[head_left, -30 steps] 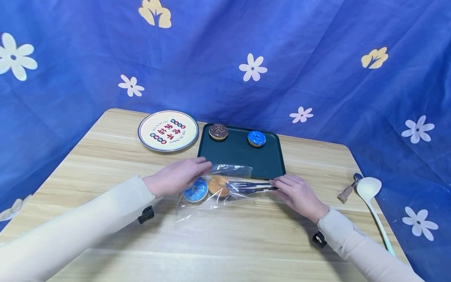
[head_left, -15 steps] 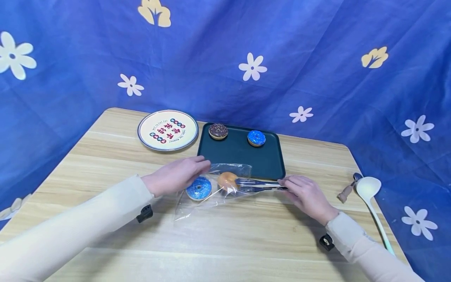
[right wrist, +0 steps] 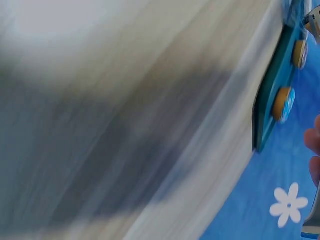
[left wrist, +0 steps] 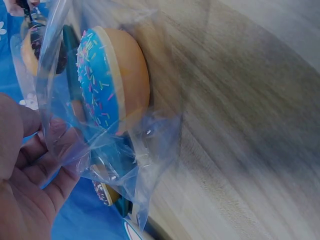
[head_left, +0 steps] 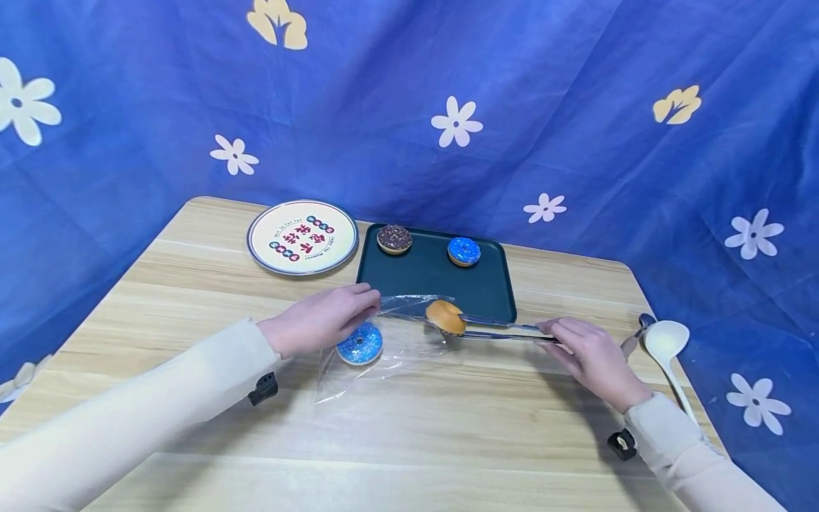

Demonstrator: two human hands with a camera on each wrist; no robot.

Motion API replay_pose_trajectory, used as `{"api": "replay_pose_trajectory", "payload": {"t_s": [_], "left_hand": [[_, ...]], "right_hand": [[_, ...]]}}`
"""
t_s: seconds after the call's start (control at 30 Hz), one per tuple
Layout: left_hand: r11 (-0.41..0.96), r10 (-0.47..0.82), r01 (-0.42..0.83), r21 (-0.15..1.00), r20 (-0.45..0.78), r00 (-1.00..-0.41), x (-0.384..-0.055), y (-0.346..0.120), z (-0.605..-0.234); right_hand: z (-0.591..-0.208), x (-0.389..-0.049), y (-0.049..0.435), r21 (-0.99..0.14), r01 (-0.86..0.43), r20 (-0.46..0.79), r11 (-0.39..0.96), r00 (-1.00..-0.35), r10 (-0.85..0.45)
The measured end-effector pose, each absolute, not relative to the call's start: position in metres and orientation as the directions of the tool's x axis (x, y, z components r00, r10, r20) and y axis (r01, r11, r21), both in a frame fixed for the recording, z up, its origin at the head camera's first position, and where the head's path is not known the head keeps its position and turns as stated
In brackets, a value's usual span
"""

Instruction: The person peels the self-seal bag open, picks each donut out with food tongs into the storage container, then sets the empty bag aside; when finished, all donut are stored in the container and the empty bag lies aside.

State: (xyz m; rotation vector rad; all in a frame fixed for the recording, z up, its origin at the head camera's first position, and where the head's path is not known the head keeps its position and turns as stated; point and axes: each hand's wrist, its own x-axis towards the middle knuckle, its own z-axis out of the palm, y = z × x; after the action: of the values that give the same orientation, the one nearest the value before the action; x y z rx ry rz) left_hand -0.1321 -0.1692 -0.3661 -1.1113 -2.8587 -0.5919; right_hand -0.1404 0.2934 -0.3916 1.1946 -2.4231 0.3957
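Note:
My left hand pinches the edge of a clear plastic bag. Inside the bag lies a donut with blue icing and sprinkles. My right hand grips the handle end of metal tongs. Between the tongs' tips is a second donut, its tan underside toward the head camera, at the bag's right end. Dark icing on this donut shows in the left wrist view. Only some fingers of the right hand show at the edge of the right wrist view.
Behind the bag, a dark green tray bears a chocolate donut and a blue donut. A printed plate stands at back left. At the right lie a white ladle and a utensil with a dark head.
My right hand has moved right with the tongs, drawing the second donut from beside the blue one to the bag's right end. The left hand has stayed on the bag.

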Motion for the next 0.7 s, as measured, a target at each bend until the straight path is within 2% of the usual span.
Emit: {"api": "replay_pose_trajectory", "payload": {"t_s": [0.3, 0.43, 0.6, 0.7], "left_hand": [[0.662, 0.655, 0.662, 0.352, 0.158, -0.739, -0.133, -0.168, -0.366], [0.664, 0.654, 0.656, 0.359, 0.146, -0.742, -0.133, -0.167, -0.366], [0.658, 0.659, 0.66, 0.362, 0.148, -0.737, -0.132, -0.165, -0.366], [0.643, 0.67, 0.674, 0.364, 0.16, -0.725, -0.132, -0.163, -0.367]], "right_hand": [[-0.377, -0.144, 0.31, -0.059, -0.724, 0.512, 0.687, -0.613, -0.602], [-0.373, -0.148, 0.311, -0.084, -0.678, 0.506, 0.731, -0.661, -0.555], [-0.372, -0.157, 0.299, -0.168, -0.613, 0.424, 0.772, -0.752, -0.504], [-0.373, -0.167, 0.285, -0.269, -0.598, 0.352, 0.755, -0.791, -0.501]]}}
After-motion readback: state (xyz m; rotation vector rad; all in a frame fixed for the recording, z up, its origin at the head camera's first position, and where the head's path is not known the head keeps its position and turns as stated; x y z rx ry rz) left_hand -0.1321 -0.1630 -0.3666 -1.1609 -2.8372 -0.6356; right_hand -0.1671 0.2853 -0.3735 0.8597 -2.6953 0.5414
